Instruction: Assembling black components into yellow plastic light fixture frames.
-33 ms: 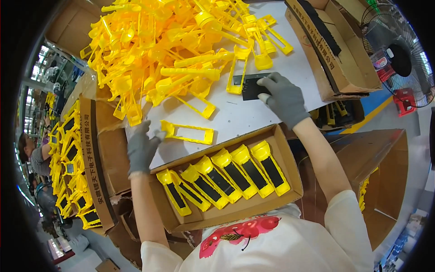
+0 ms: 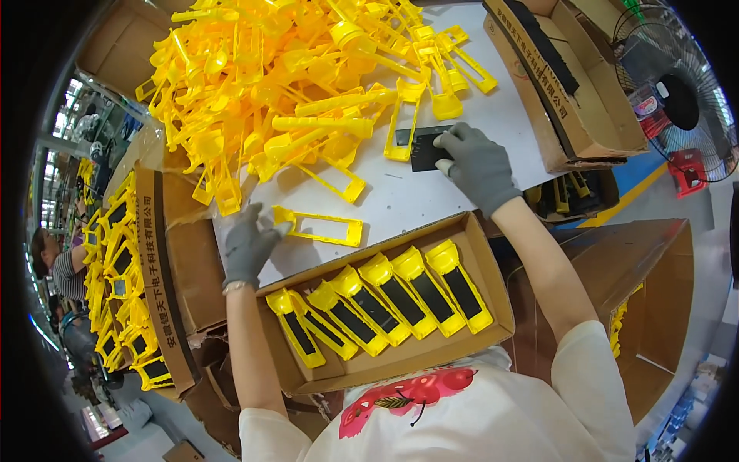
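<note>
Beyond the cardboard tray (image 2: 423, 353), the right hand (image 2: 479, 165) lays its thumb and fingers upon a black plate (image 2: 426, 152); whether they grip, I cannot tell. Just beyond the tray's left part, the left hand (image 2: 252, 242), fingers spread apart, is at one end of a yellow frame (image 2: 355, 232).

Bright, fairly even light covers the white desk (image 2: 508, 115); the pile of yellow frames (image 2: 254, 77) glares, its detail washed out. Fisheye distortion bends edges toward black corners.
</note>
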### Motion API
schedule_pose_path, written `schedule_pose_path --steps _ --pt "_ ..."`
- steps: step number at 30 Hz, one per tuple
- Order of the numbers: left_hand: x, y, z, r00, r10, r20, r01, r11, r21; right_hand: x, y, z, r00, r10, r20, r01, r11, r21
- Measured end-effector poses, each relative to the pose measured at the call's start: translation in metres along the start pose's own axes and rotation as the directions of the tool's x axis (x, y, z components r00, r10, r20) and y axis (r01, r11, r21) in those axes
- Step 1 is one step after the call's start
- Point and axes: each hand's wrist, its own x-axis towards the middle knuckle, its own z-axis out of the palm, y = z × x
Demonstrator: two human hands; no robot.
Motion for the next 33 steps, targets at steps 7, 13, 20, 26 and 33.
schedule_pose_path --steps 7,13,20,26,33 --pt "0.008 0.000 0.033 0.999 0.042 0.003 -0.040 0.983 -0.178 -0.015 0.012 0.018 0.996 0.076 -0.049 -0.080 0.994 -0.075" --pt "-0.023 0.007 0.013 0.970 0.046 0.239 0.163 0.605 -0.779 -0.026 0.024 0.016 0.974 -0.056 -0.220 0.079 0.992 0.097" --pt "-0.101 0.063 -0.002 0.964 -0.014 0.267 0.259 0.290 -0.921 -0.061 -0.065 -0.076 0.926 0.074 0.371 -0.370 0.374 0.850" --pt "-0.138 0.088 0.006 0.928 0.056 0.369 0.359 0.136 -0.923 -0.094 -0.102 -0.064 0.949 -0.081 0.305 -0.178 0.660 0.729" --pt "-0.153 0.102 0.004 0.909 -0.005 0.417 0.413 0.142 -0.900 -0.107 -0.111 -0.069 0.971 -0.032 0.238 -0.094 0.860 0.501"
